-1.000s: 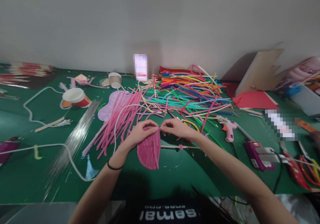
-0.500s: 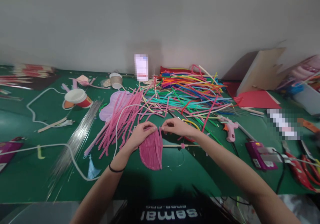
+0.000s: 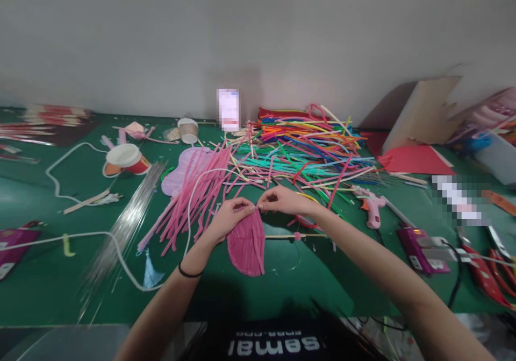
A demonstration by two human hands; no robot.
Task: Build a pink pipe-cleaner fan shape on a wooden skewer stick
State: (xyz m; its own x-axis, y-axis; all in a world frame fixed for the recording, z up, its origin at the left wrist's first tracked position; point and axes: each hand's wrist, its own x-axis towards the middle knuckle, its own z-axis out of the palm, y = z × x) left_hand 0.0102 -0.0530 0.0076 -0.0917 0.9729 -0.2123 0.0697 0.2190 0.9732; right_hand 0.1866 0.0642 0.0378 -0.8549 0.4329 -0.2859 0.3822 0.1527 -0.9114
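Observation:
A deep pink, half-round piece (image 3: 245,242) made of pipe cleaners laid side by side is in front of me. My left hand (image 3: 231,218) grips its upper edge between thumb and fingers. At the piece's top right corner my right hand (image 3: 278,200) pinches with thumb and forefinger, close beside the left fingertips. It seems to hold the end of the outermost pink pipe cleaner, though the tip is hidden. A thin wooden stick (image 3: 282,236) with a small pink knob (image 3: 297,236) lies to the right of the piece, partly under my right forearm.
Loose pink pipe cleaners (image 3: 193,199) lie to the left, with a colourful heap (image 3: 306,135) behind. Thin wires (image 3: 133,216), a paper cup (image 3: 128,159) and a white cable (image 3: 97,234) are further left. A pink glue gun (image 3: 374,210), a purple box (image 3: 419,250) and red-handled pliers (image 3: 484,275) are right.
My right hand has moved slightly left, its fingertips closing up to the piece's top corner beside my left fingers. The left hand keeps its grip. The whole view has shifted a little.

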